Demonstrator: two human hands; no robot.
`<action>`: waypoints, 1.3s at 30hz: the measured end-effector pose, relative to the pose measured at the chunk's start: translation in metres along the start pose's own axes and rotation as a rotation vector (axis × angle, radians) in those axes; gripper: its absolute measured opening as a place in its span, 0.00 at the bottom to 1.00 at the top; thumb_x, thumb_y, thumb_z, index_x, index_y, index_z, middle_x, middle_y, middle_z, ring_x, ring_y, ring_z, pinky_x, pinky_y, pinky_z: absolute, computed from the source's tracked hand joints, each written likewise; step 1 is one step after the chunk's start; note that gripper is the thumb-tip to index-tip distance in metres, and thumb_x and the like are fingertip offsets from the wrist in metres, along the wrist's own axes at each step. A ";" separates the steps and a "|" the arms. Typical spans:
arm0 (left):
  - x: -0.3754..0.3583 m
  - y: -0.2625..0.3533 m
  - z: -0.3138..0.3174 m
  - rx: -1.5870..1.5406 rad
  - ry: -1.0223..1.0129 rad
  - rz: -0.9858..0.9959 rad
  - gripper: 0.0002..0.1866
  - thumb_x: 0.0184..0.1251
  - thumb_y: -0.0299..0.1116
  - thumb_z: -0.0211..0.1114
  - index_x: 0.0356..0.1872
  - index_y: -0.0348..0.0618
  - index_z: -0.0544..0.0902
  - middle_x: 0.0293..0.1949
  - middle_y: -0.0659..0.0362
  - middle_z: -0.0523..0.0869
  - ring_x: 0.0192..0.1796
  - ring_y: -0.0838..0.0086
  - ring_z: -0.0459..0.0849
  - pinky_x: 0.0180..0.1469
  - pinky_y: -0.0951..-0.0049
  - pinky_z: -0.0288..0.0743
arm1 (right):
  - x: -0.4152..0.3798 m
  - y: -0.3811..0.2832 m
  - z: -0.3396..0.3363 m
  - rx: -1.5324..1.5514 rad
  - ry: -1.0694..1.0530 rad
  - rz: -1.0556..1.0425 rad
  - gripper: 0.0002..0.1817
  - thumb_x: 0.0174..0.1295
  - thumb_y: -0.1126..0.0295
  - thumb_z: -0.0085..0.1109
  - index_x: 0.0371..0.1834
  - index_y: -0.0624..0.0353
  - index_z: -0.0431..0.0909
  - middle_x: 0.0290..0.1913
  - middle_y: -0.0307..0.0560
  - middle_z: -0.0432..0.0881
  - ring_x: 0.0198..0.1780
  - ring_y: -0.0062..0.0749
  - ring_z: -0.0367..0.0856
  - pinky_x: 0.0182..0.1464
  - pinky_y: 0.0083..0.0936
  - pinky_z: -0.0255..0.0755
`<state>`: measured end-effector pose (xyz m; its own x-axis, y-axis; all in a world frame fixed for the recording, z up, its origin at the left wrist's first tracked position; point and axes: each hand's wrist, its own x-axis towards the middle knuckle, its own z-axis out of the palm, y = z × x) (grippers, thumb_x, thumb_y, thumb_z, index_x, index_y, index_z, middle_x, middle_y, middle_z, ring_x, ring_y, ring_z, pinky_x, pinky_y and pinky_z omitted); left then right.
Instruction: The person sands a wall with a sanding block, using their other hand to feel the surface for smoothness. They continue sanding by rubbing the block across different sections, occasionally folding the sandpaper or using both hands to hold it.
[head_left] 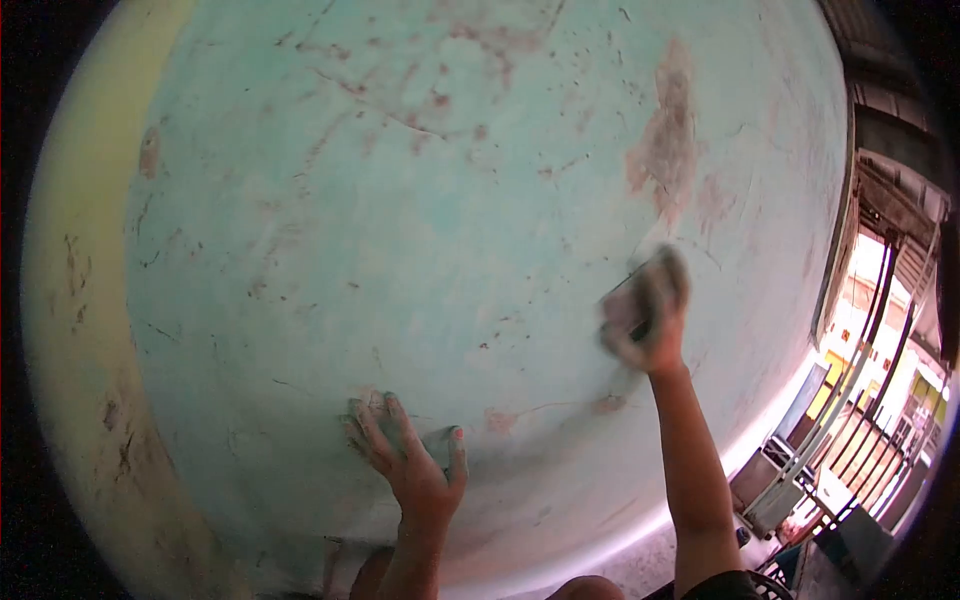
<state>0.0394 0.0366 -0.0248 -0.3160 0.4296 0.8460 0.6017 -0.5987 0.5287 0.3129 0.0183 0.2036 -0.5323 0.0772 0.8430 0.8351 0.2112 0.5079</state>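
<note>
I see daylight glaring in from the far right, my right hand [645, 315] motion-blurred, heavy fisheye curvature and black vignette at the edges

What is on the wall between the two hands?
In the head view, only bare turquoise wall lies between the left hand and the right hand: scuffed paint with a small reddish patch.

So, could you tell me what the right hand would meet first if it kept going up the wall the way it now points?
Probably the brownish bare patch on the turquoise wall, up from the right hand, which is blurred and presses a flat tool to the wall.
</note>
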 end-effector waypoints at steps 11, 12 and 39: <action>-0.003 0.000 -0.005 -0.031 -0.028 0.003 0.47 0.70 0.56 0.58 0.78 0.35 0.50 0.77 0.35 0.46 0.78 0.35 0.42 0.73 0.30 0.36 | 0.033 -0.026 -0.012 0.028 0.002 -0.014 0.46 0.47 0.44 0.73 0.71 0.44 0.69 0.73 0.66 0.62 0.74 0.68 0.59 0.74 0.65 0.51; -0.003 0.000 -0.004 -0.032 -0.024 0.006 0.47 0.70 0.56 0.58 0.78 0.35 0.50 0.77 0.35 0.46 0.78 0.35 0.42 0.73 0.30 0.36 | 0.032 -0.036 -0.010 0.027 0.007 -0.015 0.46 0.47 0.44 0.73 0.71 0.44 0.69 0.73 0.66 0.62 0.74 0.68 0.59 0.74 0.65 0.51; -0.009 -0.009 0.008 -0.002 -0.111 -0.019 0.50 0.67 0.55 0.64 0.78 0.37 0.50 0.75 0.29 0.44 0.77 0.31 0.39 0.71 0.26 0.34 | 0.157 -0.093 0.033 0.065 -0.288 -0.572 0.45 0.46 0.47 0.75 0.72 0.34 0.68 0.75 0.57 0.60 0.74 0.62 0.59 0.75 0.56 0.54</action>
<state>0.0423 0.0436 -0.0377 -0.2439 0.5127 0.8232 0.5946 -0.5916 0.5445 0.1469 0.0435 0.2832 -0.9145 0.1919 0.3563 0.4031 0.3541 0.8439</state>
